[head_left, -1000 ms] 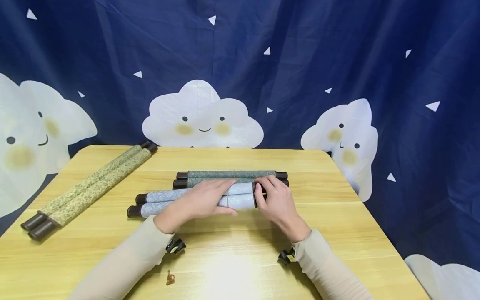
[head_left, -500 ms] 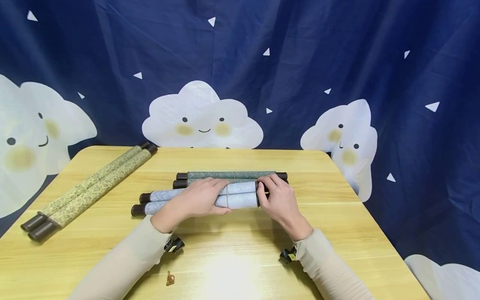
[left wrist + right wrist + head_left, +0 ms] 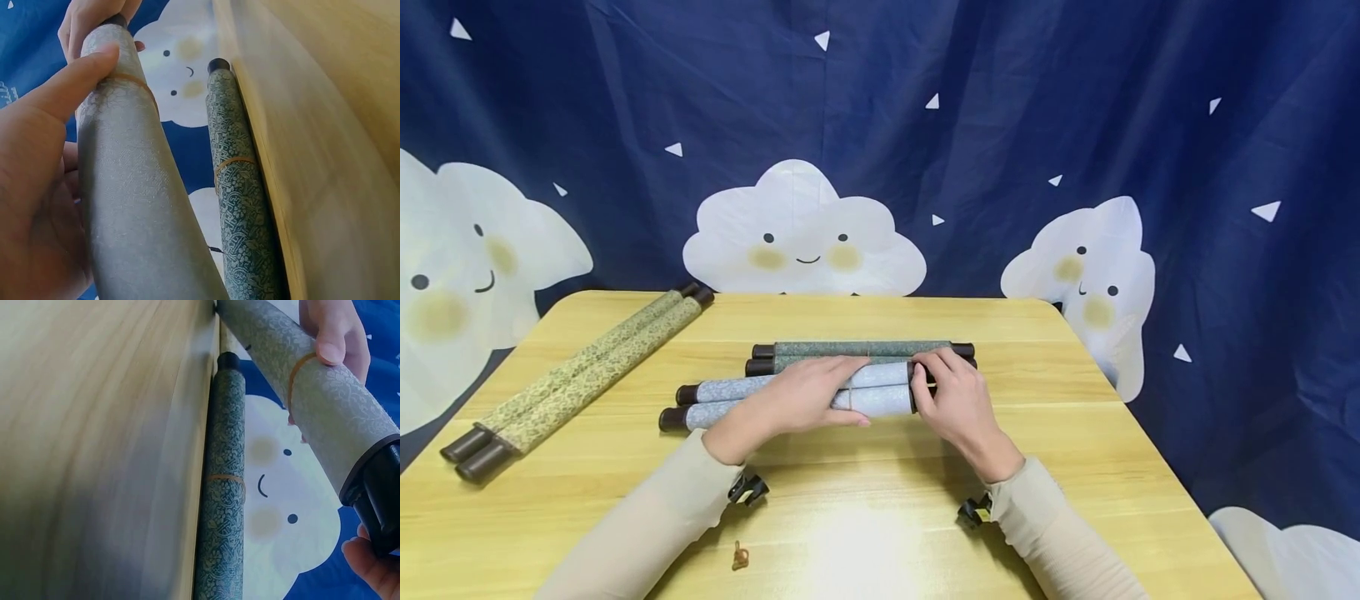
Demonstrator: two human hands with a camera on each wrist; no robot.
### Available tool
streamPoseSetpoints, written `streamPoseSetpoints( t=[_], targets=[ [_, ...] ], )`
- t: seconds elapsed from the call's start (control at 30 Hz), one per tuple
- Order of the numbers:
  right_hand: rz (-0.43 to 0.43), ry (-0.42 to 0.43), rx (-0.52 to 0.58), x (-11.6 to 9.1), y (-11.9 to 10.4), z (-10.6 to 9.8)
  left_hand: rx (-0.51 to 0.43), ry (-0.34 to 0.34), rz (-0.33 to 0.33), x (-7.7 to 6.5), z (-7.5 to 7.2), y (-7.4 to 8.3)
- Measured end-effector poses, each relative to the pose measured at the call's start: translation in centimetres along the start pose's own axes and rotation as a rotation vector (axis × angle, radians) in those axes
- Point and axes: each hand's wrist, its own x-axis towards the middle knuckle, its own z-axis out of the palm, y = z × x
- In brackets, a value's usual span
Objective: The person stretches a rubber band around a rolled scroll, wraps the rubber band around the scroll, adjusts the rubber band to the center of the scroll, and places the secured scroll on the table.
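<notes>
A light blue double-rolled scroll [image 3: 880, 402] with dark brown end knobs is held level above the table by both hands. The left hand [image 3: 801, 396] grips it around the middle, thumb along the near side, close to a rubber band [image 3: 131, 80] that circles both rolls. At the right end, the right hand [image 3: 955, 396] holds the dark knobs [image 3: 381, 487], its fingers curled over them. Just behind lies a dark green double-rolled scroll [image 3: 820, 348], bound with its own rubber band [image 3: 225, 478]; the hands and the blue scroll partly cover it in the head view.
A yellow-green patterned double-rolled scroll [image 3: 598, 358] lies diagonally on the left of the wooden table [image 3: 1075, 500]. A small brown heap of rubber bands [image 3: 741, 556] is near the front, beside the left forearm. Behind the table hangs a blue curtain [image 3: 1000, 125] with clouds.
The blue scroll shifted slightly right, then slightly back left. The left hand moved a little along with it, its thumb now reaching past the rubber band. The other scrolls stayed put.
</notes>
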Motion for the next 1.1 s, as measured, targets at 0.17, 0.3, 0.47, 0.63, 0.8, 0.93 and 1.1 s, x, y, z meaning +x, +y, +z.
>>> streamPoseSetpoints(
  t=[0.17,0.3,0.47,0.63,0.8,0.93,1.1],
  targets=[
    [0.008,-0.010,-0.002,0.00,0.13,-0.01,-0.001,-0.006,-0.001,-0.13,-0.20,-0.14],
    [0.019,-0.013,0.005,-0.04,0.29,-0.02,0.004,-0.008,-0.022,-0.15,-0.19,-0.23],
    [0.036,-0.011,0.013,-0.05,0.62,-0.07,0.001,-0.019,-0.059,-0.25,-0.29,-0.46],
    [0.042,0.003,0.016,0.04,0.76,-0.21,-0.016,-0.030,-0.099,-0.48,-0.38,-0.69],
    [0.019,0.028,0.014,0.15,0.34,-0.28,-0.070,-0.017,-0.065,-0.35,-0.05,-0.25],
    [0.014,0.041,0.018,0.21,0.02,-0.29,-0.053,0.012,-0.032,-0.09,0.22,0.07],
    [0.032,0.023,0.014,0.10,0.16,-0.25,-0.015,0.003,-0.047,-0.09,0.17,-0.17]
  ],
)
